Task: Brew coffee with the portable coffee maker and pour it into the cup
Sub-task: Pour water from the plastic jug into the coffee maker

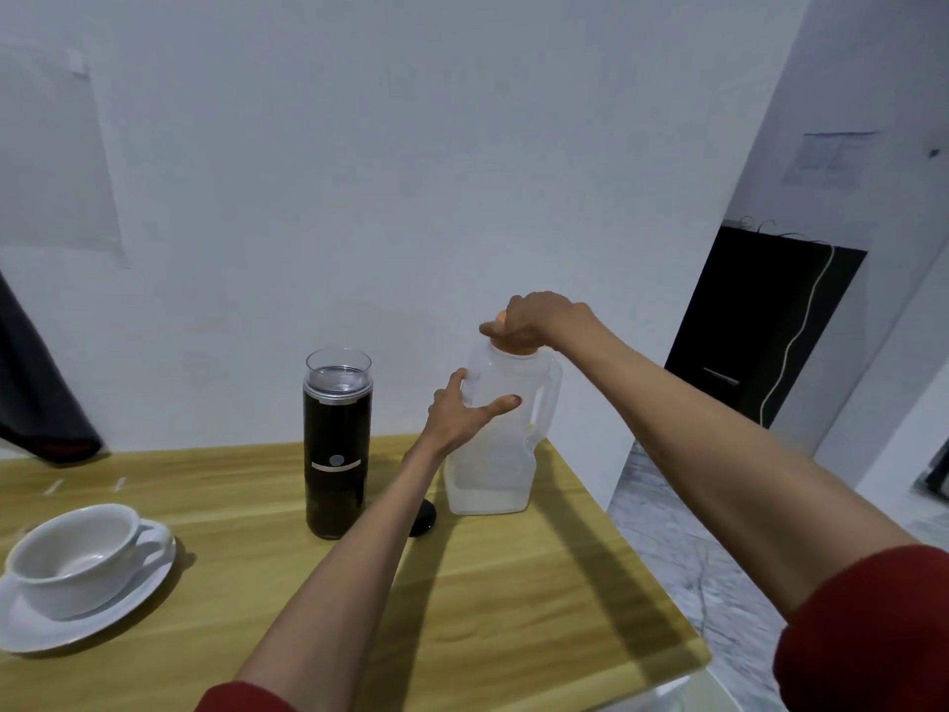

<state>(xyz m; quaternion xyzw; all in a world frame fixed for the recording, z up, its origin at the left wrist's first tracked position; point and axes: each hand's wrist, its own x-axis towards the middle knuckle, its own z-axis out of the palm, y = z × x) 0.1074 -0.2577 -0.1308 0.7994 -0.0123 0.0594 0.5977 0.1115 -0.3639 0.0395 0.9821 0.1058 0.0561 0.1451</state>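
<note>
1 jug [500, 457]: L hand [458, 412], R hand [535, 319]

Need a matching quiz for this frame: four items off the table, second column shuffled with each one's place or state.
Column 1
1. coffee maker
2. jug
3. cup
4. black cap

Column 2
A. sits on the saucer at the left end of the table
B. left hand grips its side, right hand grips its orange lid
C. lies flat on the table between coffee maker and jug
D. stands upright, untouched, clear section on top

Pairs: 1-D, 2-B, 3-A, 4-C
</note>
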